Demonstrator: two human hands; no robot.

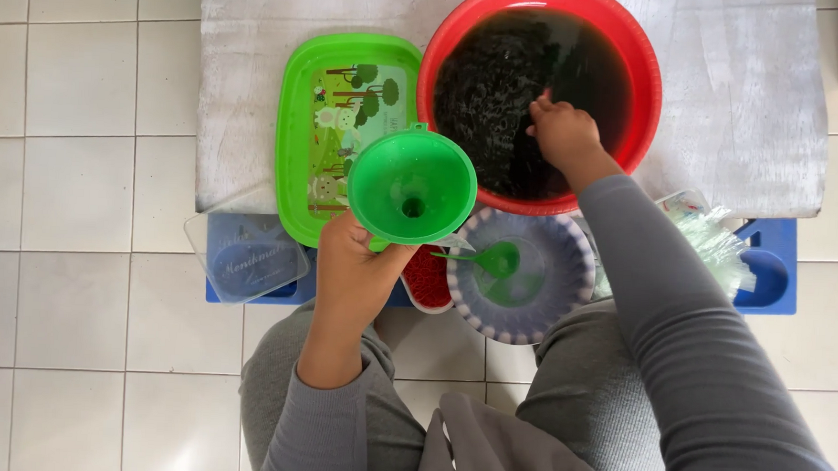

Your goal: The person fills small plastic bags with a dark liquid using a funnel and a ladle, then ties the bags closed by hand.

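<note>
Left grip closed around green funnel held over green tray, right grip dipped in red basin of dark liquid, fingers hidden, can't tell its state.

Person seen from above, two bare hands, no gloves, rings or watch visible. Left hand and right hand both come out of long grey sleeves, plain knit, no print, snug at the wrists, slightly creased along the forearm. Grey trousers on both legs, same tone, soft folds at the knees.
</note>
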